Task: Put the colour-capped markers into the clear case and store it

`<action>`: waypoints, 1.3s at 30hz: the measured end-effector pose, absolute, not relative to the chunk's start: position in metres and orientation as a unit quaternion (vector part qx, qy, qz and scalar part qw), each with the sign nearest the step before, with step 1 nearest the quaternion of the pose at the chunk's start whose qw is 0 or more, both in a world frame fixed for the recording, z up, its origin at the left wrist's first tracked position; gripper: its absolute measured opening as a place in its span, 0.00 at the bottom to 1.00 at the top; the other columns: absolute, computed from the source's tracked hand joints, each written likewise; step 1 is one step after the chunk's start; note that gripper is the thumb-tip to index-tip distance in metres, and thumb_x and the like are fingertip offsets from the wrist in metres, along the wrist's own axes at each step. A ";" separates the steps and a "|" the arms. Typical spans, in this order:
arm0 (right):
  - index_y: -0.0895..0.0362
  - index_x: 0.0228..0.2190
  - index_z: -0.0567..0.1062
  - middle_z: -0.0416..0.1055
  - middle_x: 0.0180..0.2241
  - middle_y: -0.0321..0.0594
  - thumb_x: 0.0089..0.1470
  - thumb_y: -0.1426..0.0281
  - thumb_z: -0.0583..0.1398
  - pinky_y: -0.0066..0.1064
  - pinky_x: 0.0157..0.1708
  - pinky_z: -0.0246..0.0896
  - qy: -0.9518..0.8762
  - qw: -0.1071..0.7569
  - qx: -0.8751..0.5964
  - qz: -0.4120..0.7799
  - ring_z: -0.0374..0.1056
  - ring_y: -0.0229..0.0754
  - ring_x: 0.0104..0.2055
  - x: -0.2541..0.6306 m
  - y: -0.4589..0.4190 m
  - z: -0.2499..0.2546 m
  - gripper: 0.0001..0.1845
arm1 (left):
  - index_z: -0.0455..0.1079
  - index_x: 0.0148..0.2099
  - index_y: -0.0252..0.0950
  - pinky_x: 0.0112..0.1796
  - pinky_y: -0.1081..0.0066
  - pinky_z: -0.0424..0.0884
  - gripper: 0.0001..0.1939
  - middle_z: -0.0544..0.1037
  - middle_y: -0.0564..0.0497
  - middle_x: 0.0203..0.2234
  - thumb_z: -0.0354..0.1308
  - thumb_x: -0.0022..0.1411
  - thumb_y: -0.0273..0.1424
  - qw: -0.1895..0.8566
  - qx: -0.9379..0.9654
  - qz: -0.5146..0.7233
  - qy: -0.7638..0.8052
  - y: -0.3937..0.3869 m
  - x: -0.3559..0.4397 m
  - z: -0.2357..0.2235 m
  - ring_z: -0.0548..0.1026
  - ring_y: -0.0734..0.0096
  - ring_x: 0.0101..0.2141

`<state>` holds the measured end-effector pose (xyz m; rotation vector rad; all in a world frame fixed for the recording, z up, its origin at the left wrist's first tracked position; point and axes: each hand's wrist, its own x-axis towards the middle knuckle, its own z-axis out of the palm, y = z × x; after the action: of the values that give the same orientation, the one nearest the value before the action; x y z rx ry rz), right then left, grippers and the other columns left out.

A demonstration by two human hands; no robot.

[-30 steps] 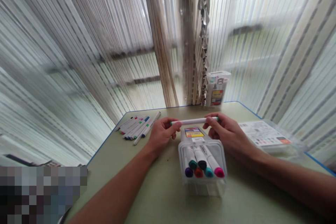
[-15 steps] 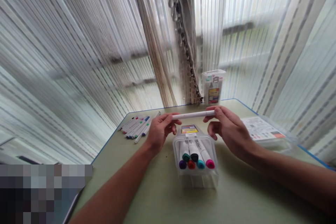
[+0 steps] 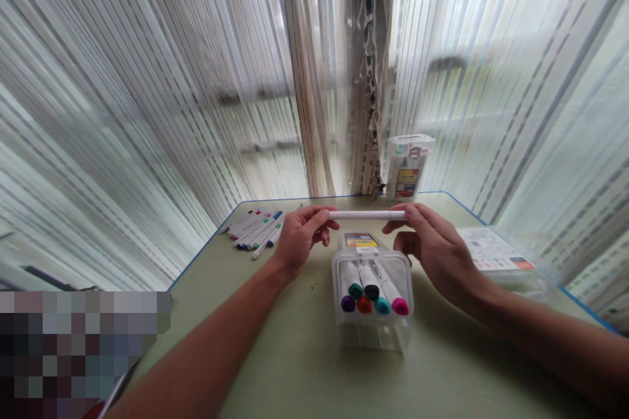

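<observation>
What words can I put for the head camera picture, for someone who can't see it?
A person's left hand and right hand hold a white marker level between them over a pale green table. Nearby lies an open clear case with six capped markers showing. More markers lie piled to the left, and curtains hang behind.

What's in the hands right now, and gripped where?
A white marker, held by its two ends: left hand on one, right hand on the other.
</observation>
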<state>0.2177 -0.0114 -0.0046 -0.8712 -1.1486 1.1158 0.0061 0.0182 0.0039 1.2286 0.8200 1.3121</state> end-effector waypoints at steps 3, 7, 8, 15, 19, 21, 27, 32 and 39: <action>0.57 0.36 0.70 0.72 0.28 0.36 0.57 0.55 0.59 0.24 0.13 0.56 -0.514 0.608 -0.380 0.470 0.64 0.32 0.17 0.217 -0.010 -0.006 0.16 | 0.76 0.39 0.29 0.22 0.75 0.64 0.14 0.77 0.49 0.23 0.66 0.53 0.34 0.523 0.543 0.552 0.357 0.019 0.007 0.002 0.66 0.80 0.18; 0.57 0.34 0.71 0.72 0.27 0.35 0.56 0.56 0.62 0.23 0.13 0.55 -0.546 0.595 -0.387 0.445 0.63 0.31 0.16 0.218 -0.009 -0.008 0.16 | 0.74 0.36 0.30 0.20 0.77 0.62 0.14 0.73 0.54 0.20 0.68 0.49 0.34 0.481 0.573 0.545 0.379 0.019 0.008 0.001 0.66 0.80 0.17; 0.57 0.34 0.71 0.72 0.26 0.34 0.55 0.56 0.62 0.22 0.12 0.55 -0.555 0.590 -0.390 0.437 0.63 0.30 0.16 0.219 -0.009 -0.008 0.16 | 0.73 0.35 0.30 0.19 0.77 0.61 0.14 0.72 0.55 0.19 0.69 0.48 0.34 0.471 0.579 0.542 0.386 0.018 0.009 0.001 0.66 0.80 0.17; 0.58 0.35 0.70 0.71 0.23 0.33 0.50 0.57 0.66 0.22 0.10 0.53 -0.568 0.574 -0.412 0.421 0.61 0.30 0.15 0.219 -0.010 -0.007 0.19 | 0.71 0.34 0.31 0.19 0.77 0.61 0.16 0.71 0.56 0.17 0.70 0.48 0.37 0.454 0.596 0.522 0.408 0.015 0.009 0.002 0.67 0.79 0.16; 0.58 0.36 0.70 0.71 0.24 0.33 0.53 0.58 0.65 0.22 0.10 0.54 -0.574 0.577 -0.408 0.414 0.61 0.30 0.14 0.219 -0.010 -0.007 0.17 | 0.73 0.35 0.30 0.20 0.76 0.62 0.16 0.73 0.54 0.18 0.69 0.50 0.37 0.465 0.592 0.527 0.395 0.018 0.008 0.001 0.67 0.79 0.17; 0.58 0.37 0.70 0.72 0.26 0.34 0.55 0.58 0.63 0.22 0.11 0.55 -0.579 0.582 -0.393 0.414 0.62 0.30 0.15 0.219 -0.009 -0.007 0.16 | 0.74 0.37 0.30 0.20 0.76 0.62 0.16 0.74 0.53 0.21 0.69 0.50 0.36 0.478 0.583 0.533 0.384 0.019 0.008 0.001 0.67 0.80 0.17; 0.57 0.38 0.69 0.73 0.30 0.36 0.59 0.59 0.59 0.24 0.11 0.55 -0.542 0.610 -0.371 0.443 0.64 0.31 0.15 0.219 -0.010 -0.005 0.14 | 0.74 0.40 0.29 0.20 0.75 0.63 0.15 0.76 0.50 0.25 0.66 0.54 0.35 0.531 0.544 0.542 0.359 0.022 0.007 -0.001 0.66 0.80 0.17; 0.57 0.39 0.70 0.74 0.31 0.39 0.60 0.58 0.55 0.25 0.11 0.54 -0.516 0.620 -0.369 0.461 0.65 0.33 0.15 0.218 -0.013 -0.002 0.15 | 0.74 0.41 0.29 0.21 0.74 0.64 0.15 0.77 0.48 0.25 0.62 0.57 0.36 0.573 0.506 0.545 0.343 0.022 0.008 0.000 0.67 0.78 0.18; 0.57 0.38 0.71 0.75 0.30 0.39 0.61 0.58 0.55 0.25 0.12 0.54 -0.521 0.616 -0.374 0.457 0.64 0.33 0.15 0.219 -0.013 -0.001 0.15 | 0.74 0.43 0.29 0.21 0.74 0.63 0.16 0.77 0.48 0.24 0.62 0.57 0.35 0.569 0.510 0.548 0.342 0.020 0.008 0.002 0.66 0.79 0.17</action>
<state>0.2188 -0.0127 -0.0007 -0.8616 -1.1999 1.0521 0.0077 0.0201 0.0020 1.1966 0.8028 1.2869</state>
